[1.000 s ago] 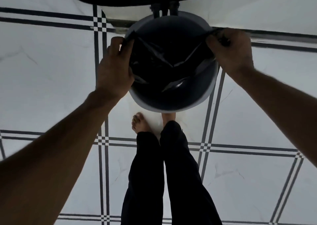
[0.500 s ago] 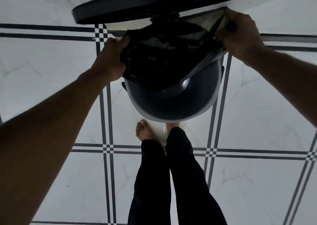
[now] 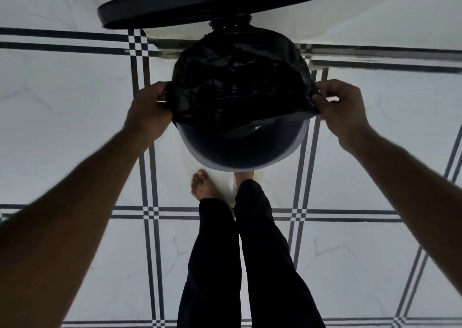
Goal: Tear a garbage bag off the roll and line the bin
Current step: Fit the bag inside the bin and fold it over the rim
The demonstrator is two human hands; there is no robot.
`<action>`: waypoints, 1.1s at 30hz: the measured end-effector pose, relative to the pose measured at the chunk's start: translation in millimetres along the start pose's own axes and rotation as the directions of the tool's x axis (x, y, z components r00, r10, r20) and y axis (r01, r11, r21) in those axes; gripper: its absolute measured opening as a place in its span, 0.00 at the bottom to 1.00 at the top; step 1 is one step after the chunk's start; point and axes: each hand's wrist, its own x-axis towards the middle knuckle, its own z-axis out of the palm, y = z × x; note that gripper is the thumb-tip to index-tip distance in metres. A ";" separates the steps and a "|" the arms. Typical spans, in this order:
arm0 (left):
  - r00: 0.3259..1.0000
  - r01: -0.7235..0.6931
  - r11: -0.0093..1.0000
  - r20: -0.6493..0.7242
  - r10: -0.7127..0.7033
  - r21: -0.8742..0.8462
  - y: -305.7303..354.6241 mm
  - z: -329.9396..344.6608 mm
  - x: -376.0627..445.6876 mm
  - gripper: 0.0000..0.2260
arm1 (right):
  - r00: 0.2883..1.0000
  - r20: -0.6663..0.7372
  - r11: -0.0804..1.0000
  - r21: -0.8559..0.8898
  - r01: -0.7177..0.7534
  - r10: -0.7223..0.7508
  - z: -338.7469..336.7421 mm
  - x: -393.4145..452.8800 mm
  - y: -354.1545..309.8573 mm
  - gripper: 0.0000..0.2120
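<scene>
You have the garbage bag (image 3: 237,82) hooked over the far rim of the bin (image 3: 240,152); the near rim is bare and left to cover. Your left hand (image 3: 150,112) and right hand (image 3: 342,107) each pinch the bag's edge at the bin's sides, nearer you than half a second ago.

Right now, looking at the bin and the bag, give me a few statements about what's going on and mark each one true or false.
1. Both hands grip the black garbage bag at opposite sides of the bin. True: left hand, right hand.
2. The bag's edge already covers the whole rim. False: the near rim is bare.
3. The bin's lid stands open above it. True.
4. The bin sits on a wooden table. False: it stands on a tiled floor.
5. The person wears shoes. False: a bare foot shows.
</scene>
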 end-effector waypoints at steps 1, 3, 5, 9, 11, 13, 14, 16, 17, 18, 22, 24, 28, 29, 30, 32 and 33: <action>0.998 0.030 0.999 -0.055 -0.032 -0.025 8.8 23.2 1.1 0.18 | 1.000 -0.010 0.999 0.035 -0.024 0.024 0.9 -6.8 1.4 0.13; 0.984 0.081 0.997 -0.159 -0.081 -0.003 6.5 28.8 -11.7 0.17 | 0.997 -0.008 0.995 0.075 -0.072 0.073 4.2 -20.0 5.7 0.15; 0.957 0.200 0.980 -0.217 -0.194 0.004 6.8 39.7 -16.1 0.15 | 0.993 0.017 0.991 0.067 -0.118 0.118 6.8 -31.2 10.1 0.17; 0.944 0.196 0.977 -0.254 -0.211 -0.081 11.3 47.9 -25.8 0.12 | 0.964 0.068 0.953 0.149 -0.263 0.256 10.1 -47.8 17.2 0.16; 0.943 0.204 0.970 -0.240 -0.230 -0.130 12.1 53.0 -24.1 0.19 | 0.944 0.091 0.926 0.188 -0.328 0.316 10.5 -53.4 20.0 0.12; 0.943 0.225 0.959 -0.210 -0.258 -0.171 9.1 56.8 -23.8 0.25 | 0.917 0.130 0.897 0.193 -0.398 0.378 11.8 -58.5 21.9 0.10; 0.939 0.244 0.950 -0.198 -0.282 -0.196 6.7 58.8 -24.6 0.26 | 0.900 0.154 0.880 0.196 -0.433 0.408 13.0 -61.2 22.9 0.09; 0.923 0.282 0.933 -0.204 -0.327 -0.222 4.4 61.5 -23.9 0.24 | 0.877 0.189 0.852 0.218 -0.476 0.441 16.7 -65.9 24.5 0.06; 0.911 0.306 0.922 -0.210 -0.356 -0.237 4.7 62.5 -23.2 0.23 | 0.874 0.189 0.845 0.231 -0.483 0.448 18.0 -67.1 24.8 0.04; 0.897 0.323 0.908 -0.220 -0.384 -0.267 8.1 64.3 -23.9 0.23 | 0.874 0.181 0.841 0.241 -0.485 0.452 19.0 -68.1 25.5 0.03; 0.842 0.386 0.802 -0.180 -0.508 -0.456 19.1 74.6 -23.6 0.31 | 0.875 0.190 0.842 0.243 -0.481 0.445 19.4 -73.8 26.6 0.03; 0.819 0.411 0.770 -0.173 -0.547 -0.489 22.1 79.3 -24.0 0.32 | 0.873 0.210 0.846 0.230 -0.481 0.439 19.9 -77.6 27.6 0.04; 0.779 0.465 0.698 -0.124 -0.615 -0.544 27.4 84.1 -22.4 0.31 | 0.848 0.242 0.811 0.259 -0.525 0.471 21.7 -82.0 28.4 0.03; 0.771 0.473 0.693 -0.126 -0.625 -0.544 27.2 84.6 -21.3 0.31 | 0.836 0.261 0.795 0.268 -0.544 0.483 22.2 -82.6 28.7 0.05; 0.768 0.478 0.706 -0.142 -0.625 -0.522 27.2 85.0 -20.7 0.30 | 0.821 0.284 0.783 0.265 -0.563 0.495 22.7 -83.5 27.7 0.06; 0.778 0.484 0.778 -0.209 -0.592 -0.401 25.7 85.0 -22.3 0.27 | 0.794 0.335 0.779 0.215 -0.588 0.507 26.2 -89.0 25.0 0.05; 0.792 0.474 0.819 -0.250 -0.557 -0.324 23.2 84.5 -23.6 0.24 | 0.780 0.366 0.785 0.178 -0.594 0.508 29.4 -93.0 24.5 0.04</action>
